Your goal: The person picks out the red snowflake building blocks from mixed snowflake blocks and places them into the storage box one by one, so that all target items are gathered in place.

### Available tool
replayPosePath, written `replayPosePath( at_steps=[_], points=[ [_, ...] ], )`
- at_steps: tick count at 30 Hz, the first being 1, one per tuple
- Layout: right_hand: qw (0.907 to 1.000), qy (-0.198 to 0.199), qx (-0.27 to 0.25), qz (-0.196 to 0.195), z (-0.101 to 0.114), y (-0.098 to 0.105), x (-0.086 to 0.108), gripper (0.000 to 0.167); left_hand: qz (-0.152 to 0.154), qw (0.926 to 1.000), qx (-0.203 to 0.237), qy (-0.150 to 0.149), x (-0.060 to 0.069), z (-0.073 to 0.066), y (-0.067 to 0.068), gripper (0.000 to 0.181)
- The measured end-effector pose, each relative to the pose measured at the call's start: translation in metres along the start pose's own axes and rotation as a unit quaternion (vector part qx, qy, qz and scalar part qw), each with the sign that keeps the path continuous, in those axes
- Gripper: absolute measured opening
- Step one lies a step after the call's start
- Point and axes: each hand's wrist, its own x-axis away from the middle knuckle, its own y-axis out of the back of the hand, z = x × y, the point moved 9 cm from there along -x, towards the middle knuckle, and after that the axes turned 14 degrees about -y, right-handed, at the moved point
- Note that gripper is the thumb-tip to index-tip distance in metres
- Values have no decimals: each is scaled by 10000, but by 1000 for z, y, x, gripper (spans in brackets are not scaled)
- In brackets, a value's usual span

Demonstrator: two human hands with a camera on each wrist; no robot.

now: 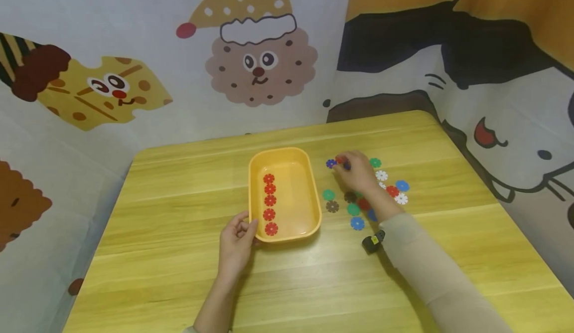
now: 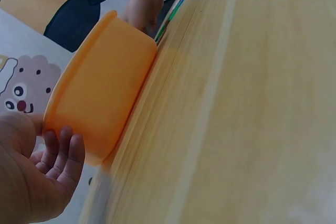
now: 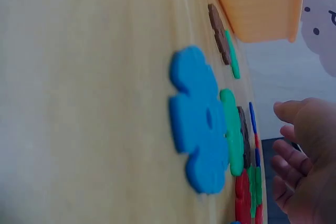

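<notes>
An orange tray [image 1: 290, 237] holds a column of several red flower-shaped discs [image 1: 270, 200] along its left side. My left hand [image 1: 236, 248] grips the tray's near left corner; in the left wrist view, the hand [image 2: 39, 171] has its thumb at the rim and its fingers bent by the outer wall. To the right of the tray, my right hand [image 1: 358, 173] reaches over a red disc [image 1: 339, 159] and dark blue discs [image 1: 331, 163]. The right wrist view shows the hand [image 3: 312, 156] with fingers loosely bent and apart, nothing visible between them.
Green [image 1: 329, 194], brown [image 1: 332, 207], white [image 1: 381, 175], red and blue [image 1: 357, 223] discs lie scattered right of the tray, some under the right forearm. A small black object with a yellow mark [image 1: 371, 244] lies by the right sleeve. Printed cloth hangs behind the wooden table [image 1: 179, 198].
</notes>
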Motion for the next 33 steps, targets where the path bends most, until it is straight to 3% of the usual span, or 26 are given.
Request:
replayPosePath(
  at_steps=[7, 12, 18, 24, 33],
  points=[
    [9967, -170, 778, 163, -8, -1, -2, 51, 20, 10000, -25, -5, -1, 0, -4, 37],
    [9916, -53, 1279, 199, -6, -2, 0, 49, 45, 10000, -43, -16, -1, -1, -4, 37],
    [9941, -222, 1056, 77, -12, 2, -2, 40, 80, 10000, -41, 29, -1, -2, -5, 39],
    [9939, -445, 1010, 53, -21, 4, -7, 48, 128, 9999, -2, 14, -2, -3, -8, 39],
    [9923, -496, 1107, 265, -11, -4, -15, 49, 26, 9998, -190, -12, 0, -2, -1, 35]
  ],
)
